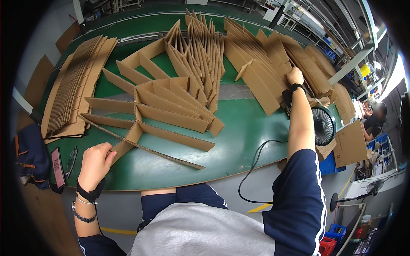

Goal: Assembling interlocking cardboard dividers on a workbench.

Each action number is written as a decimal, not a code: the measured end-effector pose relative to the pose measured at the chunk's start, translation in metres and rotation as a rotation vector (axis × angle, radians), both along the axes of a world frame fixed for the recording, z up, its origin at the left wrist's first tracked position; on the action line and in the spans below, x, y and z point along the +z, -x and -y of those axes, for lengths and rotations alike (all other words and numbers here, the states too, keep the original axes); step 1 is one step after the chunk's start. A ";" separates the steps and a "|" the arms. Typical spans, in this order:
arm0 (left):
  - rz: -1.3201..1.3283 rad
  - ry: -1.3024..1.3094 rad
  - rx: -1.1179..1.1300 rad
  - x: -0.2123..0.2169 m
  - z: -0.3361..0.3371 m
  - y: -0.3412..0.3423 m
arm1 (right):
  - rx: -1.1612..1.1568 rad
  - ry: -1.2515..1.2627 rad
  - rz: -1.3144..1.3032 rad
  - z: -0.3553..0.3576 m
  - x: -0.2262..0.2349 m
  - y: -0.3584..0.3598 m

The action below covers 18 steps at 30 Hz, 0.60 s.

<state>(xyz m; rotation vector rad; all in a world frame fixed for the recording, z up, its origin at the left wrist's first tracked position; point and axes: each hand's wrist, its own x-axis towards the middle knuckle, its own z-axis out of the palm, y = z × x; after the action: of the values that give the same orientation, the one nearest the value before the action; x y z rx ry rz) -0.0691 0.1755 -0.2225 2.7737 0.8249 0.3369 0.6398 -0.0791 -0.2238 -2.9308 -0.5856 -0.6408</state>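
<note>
A partly interlocked cardboard divider [175, 135] lies on the green table in front of me, its slotted strips crossing and fanning out. My left hand [96, 164] is closed on the near left end of one of its strips, thumb and fingers pinching the edge. Far to the right, my right arm is stretched out, and my right hand [294, 77] is closed at the edge of a cardboard strip [276, 55] among the standing sheets there. The fingertips of that hand are partly hidden. Black bands circle both wrists.
Flat slotted cardboard sheets [74, 85] are stacked at the left. More folded dividers [200, 59] stand at the far middle. A small black fan [323, 126] and its cable are at the right edge. Glasses [71, 162] and a phone-like pink object [57, 166] lie near left.
</note>
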 end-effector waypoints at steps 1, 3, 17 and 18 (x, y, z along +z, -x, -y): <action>0.007 0.001 -0.004 0.000 0.000 0.001 | 0.020 -0.027 0.019 0.000 0.006 0.000; 0.016 0.003 -0.008 0.000 0.002 0.004 | 0.026 -0.049 0.139 -0.001 0.025 0.004; 0.231 -0.024 -0.057 -0.005 -0.001 0.013 | 1.105 -0.763 -1.042 -0.121 0.128 0.258; 0.326 0.013 -0.047 0.001 0.000 0.010 | 1.198 -0.687 -1.113 -0.132 0.122 0.299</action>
<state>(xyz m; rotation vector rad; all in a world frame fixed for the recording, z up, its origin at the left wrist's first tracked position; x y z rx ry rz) -0.0789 0.1750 -0.2217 2.6196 0.6765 0.7473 0.3404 0.0525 -0.1023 -1.4259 -1.2937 0.7160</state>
